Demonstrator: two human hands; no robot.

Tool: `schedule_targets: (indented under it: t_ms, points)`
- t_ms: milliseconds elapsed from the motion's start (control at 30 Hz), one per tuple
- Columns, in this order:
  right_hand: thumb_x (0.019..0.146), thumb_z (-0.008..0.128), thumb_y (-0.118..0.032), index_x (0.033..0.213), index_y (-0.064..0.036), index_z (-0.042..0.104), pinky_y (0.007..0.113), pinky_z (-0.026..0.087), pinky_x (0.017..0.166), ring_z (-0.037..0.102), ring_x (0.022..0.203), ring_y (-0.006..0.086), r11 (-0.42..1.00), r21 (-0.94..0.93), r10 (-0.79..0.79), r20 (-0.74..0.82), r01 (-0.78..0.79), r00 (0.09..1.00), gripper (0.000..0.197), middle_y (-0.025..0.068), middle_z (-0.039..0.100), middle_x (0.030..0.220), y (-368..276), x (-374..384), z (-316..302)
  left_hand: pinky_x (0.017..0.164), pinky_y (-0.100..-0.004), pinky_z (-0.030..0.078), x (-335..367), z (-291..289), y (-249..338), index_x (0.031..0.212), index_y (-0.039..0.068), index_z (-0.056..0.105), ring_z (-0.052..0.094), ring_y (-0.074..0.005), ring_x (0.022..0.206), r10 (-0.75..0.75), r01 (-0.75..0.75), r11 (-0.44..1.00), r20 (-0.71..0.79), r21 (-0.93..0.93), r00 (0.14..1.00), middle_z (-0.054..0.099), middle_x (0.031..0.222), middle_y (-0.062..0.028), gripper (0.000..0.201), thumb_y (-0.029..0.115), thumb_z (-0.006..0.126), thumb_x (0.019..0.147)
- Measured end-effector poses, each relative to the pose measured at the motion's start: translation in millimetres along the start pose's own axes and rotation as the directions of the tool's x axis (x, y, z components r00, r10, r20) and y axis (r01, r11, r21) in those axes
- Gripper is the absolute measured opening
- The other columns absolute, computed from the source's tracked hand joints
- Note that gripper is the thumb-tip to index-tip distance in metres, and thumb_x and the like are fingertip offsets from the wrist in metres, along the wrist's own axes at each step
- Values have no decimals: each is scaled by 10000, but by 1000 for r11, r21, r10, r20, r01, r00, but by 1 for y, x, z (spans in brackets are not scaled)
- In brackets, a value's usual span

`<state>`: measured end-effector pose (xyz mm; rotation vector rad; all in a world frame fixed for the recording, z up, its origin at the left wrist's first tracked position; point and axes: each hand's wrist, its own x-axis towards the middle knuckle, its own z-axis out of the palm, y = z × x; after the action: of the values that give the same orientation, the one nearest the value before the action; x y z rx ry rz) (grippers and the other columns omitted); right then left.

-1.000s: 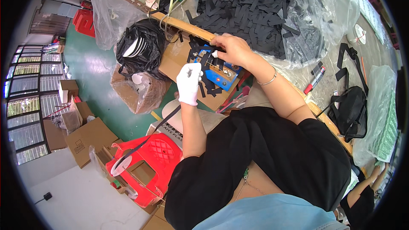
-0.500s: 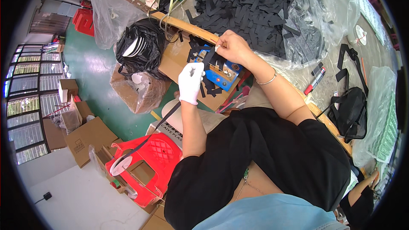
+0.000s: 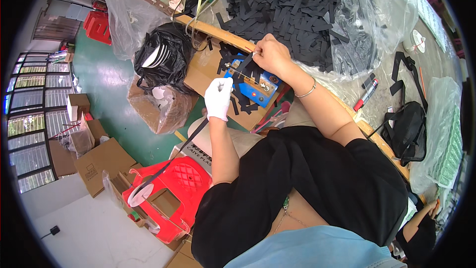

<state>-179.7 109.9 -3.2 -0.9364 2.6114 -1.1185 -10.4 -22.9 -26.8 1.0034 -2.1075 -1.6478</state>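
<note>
A red, smooth plastic stool (image 3: 191,181) stands at the left; a flat white reel (image 3: 141,194) lies against it, and a ribbon-like black strap (image 3: 168,165) slants from the reel up toward the left wrist. Farther up, a glossy, crumpled black plastic bag (image 3: 163,52) sits over a carton (image 3: 148,106) wrapped in clear, wrinkled film. A matte brown cardboard sheet (image 3: 199,64) reaches past the bag toward the bench (image 3: 342,103), whose long edge is a bare wooden strip. Above this sheet is the left hand (image 3: 218,99) in a white knit glove, fingers curled into a narrow grip; whether the strap runs into it cannot be told. Just right of the glove, by the near side of the bench's wooden edge, lies the task's blue device (image 3: 258,97), a boxy body with a wooden bar and small metal fittings, short black strips scattered around it. The bare right hand (image 3: 271,55) is over the bench's wooden edge, thumb and fingers pinched narrowly beside a small white piece; what else they hold is unclear. Beyond that edge spreads a heap of flat, matte black strips (image 3: 285,17), with clear plastic sheeting (image 3: 379,20) to its right. Compared with a second ago, the right hand sits slightly higher with its fingers drawn together, and the glove is slightly lower.
</note>
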Motion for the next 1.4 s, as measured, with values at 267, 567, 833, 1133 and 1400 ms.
schedule_targets:
  t_ms: [267,567,833,1133,1400]
  points:
    - [689,667,-185,827,-41,594,387,496,687,616,780,297,995,87,-53,1,52,999,213,127,581,879,1,-4,-10,573,-196,415,-13,-5,17,895,30,631,533,-60,620,-71,68,979,-7,-190,997,602,711,6,167,195,630,866]
    - [724,649,-118,887,-34,590,307,461,580,590,604,186,881,473,-72,104,14,992,193,63,602,659,10,-3,-2,539,-170,380,-11,12,43,914,35,627,505,-42,610,-25,35,961,40,-273,999,585,720,7,126,155,611,877]
    - [735,674,-185,764,-6,643,278,435,564,526,566,108,719,688,-126,273,-102,954,184,48,587,625,18,-2,13,539,-170,380,-7,19,43,916,29,631,509,-44,614,5,4,975,40,-224,999,587,731,3,130,152,609,878]
    - [689,631,-189,755,-56,653,396,488,697,620,778,304,991,124,43,99,-55,994,151,122,632,793,4,3,-12,521,-182,375,-10,-2,18,879,33,632,496,-43,585,-43,49,996,73,-81,996,588,694,8,178,211,635,864]
    - [711,631,-195,775,-60,655,403,491,735,615,839,316,999,8,51,98,-52,994,151,128,625,864,1,6,-5,517,-189,372,-5,-4,7,835,43,632,482,-45,566,-36,37,999,30,-22,999,584,661,12,188,230,654,848]
